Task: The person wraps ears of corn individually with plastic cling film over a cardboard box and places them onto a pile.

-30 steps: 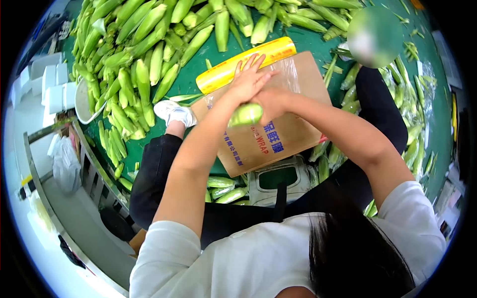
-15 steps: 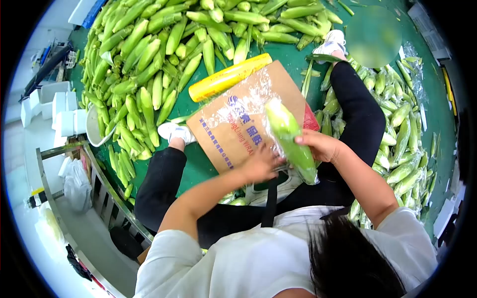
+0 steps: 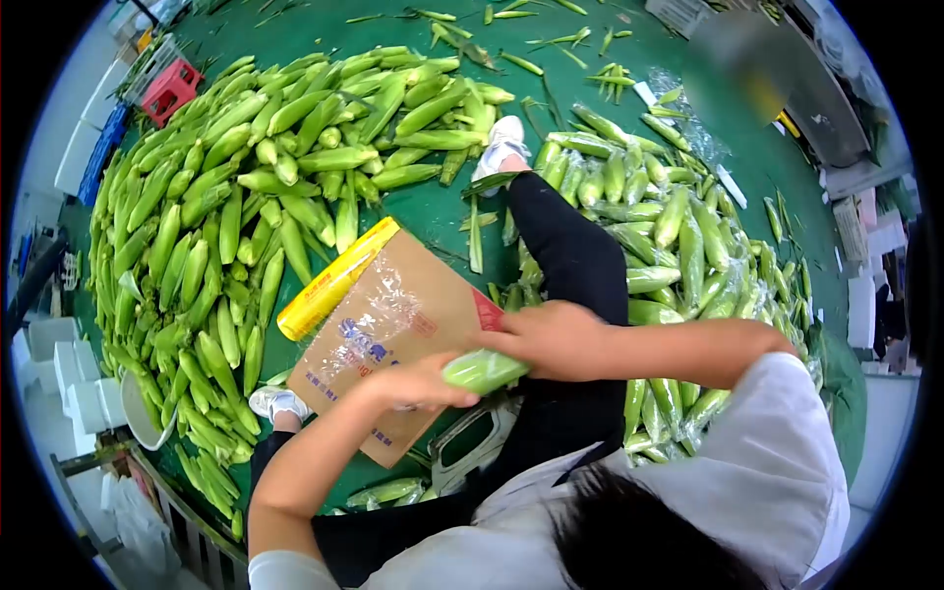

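An ear of corn in its green husk (image 3: 486, 371), wrapped in clear film, lies nearly level between my hands above my lap. My left hand (image 3: 425, 382) is closed round its left end. At the other end, my right hand (image 3: 553, 339) grips it from above, its fingers slightly blurred. Just beyond them is a brown cardboard box (image 3: 403, 287) with blue and red print and shiny film over its top. Against the box's far left edge rests a yellow carton, long and narrow (image 3: 336, 278).
Unwrapped ears of corn (image 3: 211, 236) are heaped on the green floor (image 3: 324, 39) at the left. Film-wrapped ears (image 3: 688, 236) pile up at the right beyond my leg. A red stool (image 3: 171, 90) stands far left; a white basin (image 3: 146, 408) sits beside the heap.
The view has swung to the right. The corn has gone from steeply tilted in my right hand to nearly level, and my left hand, formerly over the box, now grips its left end.
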`<state>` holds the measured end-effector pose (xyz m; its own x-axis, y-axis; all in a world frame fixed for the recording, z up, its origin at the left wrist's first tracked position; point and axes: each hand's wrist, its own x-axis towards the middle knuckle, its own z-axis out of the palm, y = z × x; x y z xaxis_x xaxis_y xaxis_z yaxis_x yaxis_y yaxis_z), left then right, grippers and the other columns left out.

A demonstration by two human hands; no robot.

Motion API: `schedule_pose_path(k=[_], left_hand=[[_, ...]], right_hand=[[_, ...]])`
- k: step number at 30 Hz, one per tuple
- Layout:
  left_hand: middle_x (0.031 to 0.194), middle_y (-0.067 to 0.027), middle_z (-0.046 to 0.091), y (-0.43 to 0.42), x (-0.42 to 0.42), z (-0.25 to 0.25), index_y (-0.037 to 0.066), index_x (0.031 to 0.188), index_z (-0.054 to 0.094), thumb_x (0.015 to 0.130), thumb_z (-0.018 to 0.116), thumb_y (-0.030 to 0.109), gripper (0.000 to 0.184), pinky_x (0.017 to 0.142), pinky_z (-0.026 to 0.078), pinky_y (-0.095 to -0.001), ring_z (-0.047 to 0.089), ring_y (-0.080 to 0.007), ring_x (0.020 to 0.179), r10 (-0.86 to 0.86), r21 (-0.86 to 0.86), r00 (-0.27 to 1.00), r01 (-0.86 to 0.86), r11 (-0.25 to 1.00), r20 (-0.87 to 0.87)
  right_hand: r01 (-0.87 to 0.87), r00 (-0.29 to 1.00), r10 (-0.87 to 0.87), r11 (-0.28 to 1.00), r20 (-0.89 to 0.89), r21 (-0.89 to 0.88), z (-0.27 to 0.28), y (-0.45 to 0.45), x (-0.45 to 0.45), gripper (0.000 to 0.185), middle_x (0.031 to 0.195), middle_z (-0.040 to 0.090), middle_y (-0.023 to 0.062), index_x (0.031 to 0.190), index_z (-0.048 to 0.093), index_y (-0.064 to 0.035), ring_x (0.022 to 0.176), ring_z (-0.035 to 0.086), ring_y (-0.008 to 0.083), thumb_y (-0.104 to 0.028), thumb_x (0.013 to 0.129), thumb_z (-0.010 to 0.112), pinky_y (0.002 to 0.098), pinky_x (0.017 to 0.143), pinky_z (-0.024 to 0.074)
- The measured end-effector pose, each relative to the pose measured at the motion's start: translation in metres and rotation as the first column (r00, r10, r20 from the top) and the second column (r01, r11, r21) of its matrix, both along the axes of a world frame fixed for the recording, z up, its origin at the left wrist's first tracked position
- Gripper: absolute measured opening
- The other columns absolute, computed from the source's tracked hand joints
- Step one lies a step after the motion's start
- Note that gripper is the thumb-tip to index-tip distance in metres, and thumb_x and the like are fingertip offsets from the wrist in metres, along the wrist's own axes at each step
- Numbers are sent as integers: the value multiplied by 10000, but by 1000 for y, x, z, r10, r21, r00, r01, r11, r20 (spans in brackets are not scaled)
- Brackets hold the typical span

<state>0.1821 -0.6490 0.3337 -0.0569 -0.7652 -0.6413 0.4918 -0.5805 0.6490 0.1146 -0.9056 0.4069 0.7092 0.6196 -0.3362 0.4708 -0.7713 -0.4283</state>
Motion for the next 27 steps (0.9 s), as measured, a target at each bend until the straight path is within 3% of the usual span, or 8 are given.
schedule_pose_path(k=[4,6,9,13,18,22,25,27], left_hand=[[1100,-67,657,-91,1,-29,90,1386,480,789,824,210,700,664,528,-318,630,-148,816,110,-404,973,-19,915,204],[1027,-134,620,-131,-4,2,78,1249,546,665,814,137,645,778,528,-436,643,-343,991,204,-264,250,237,935,947],[986,-52,618,-163,-6,11,136,1150,623,783,670,176,372,749,498,-346,641,-236,922,567,-446,-170,456,770,806],[965,-45,630,-179,-9,11,162,1178,644,777,675,202,403,729,524,-345,651,-225,911,668,-482,-158,576,660,727],[871,-44,610,-196,-45,8,152,1372,548,783,775,161,631,668,540,-384,637,-221,699,170,-437,482,520,734,860],[686,45,543,-189,-34,-30,68,1402,552,940,655,90,474,592,408,-227,484,-39,644,69,-455,977,32,890,203],[798,-54,633,-147,-31,-83,67,1346,586,940,587,70,406,659,484,-329,578,-171,693,436,-381,629,-231,895,643],[1248,-179,611,-115,-33,-96,84,1377,538,899,595,90,482,892,492,-457,589,-344,1087,415,-375,113,-266,888,903]], right_hand=[[269,942,-210,939,263,-213,23,-57,-16,763,964,641,58,1362,570,-234,895,670,274,-243,644,828,399,738,528],[573,815,-578,791,42,-216,23,-68,-39,691,955,702,114,1290,603,-177,830,714,308,-297,649,835,421,713,568],[764,567,-724,640,-393,-77,37,-91,-61,652,915,706,92,1291,571,-92,757,708,236,-262,725,847,370,692,562],[961,62,-579,254,-813,-107,57,-89,-99,685,957,686,74,1362,496,-24,788,671,151,-209,793,830,324,743,551],[813,575,-818,572,0,-111,48,-100,-173,759,1126,699,143,1401,535,-203,962,699,354,-268,709,839,430,811,568],[978,172,-939,200,298,66,27,-136,-261,771,1183,691,181,1411,535,-151,1001,695,358,-251,719,858,417,858,559],[918,-396,-815,-365,423,156,0,-175,-329,724,1294,633,223,1458,473,-87,1160,630,373,-172,814,791,419,1004,486],[972,-147,-676,-235,722,-22,-31,-205,-339,715,1456,491,241,1484,445,-75,1316,510,381,-144,843,756,418,1092,407]])
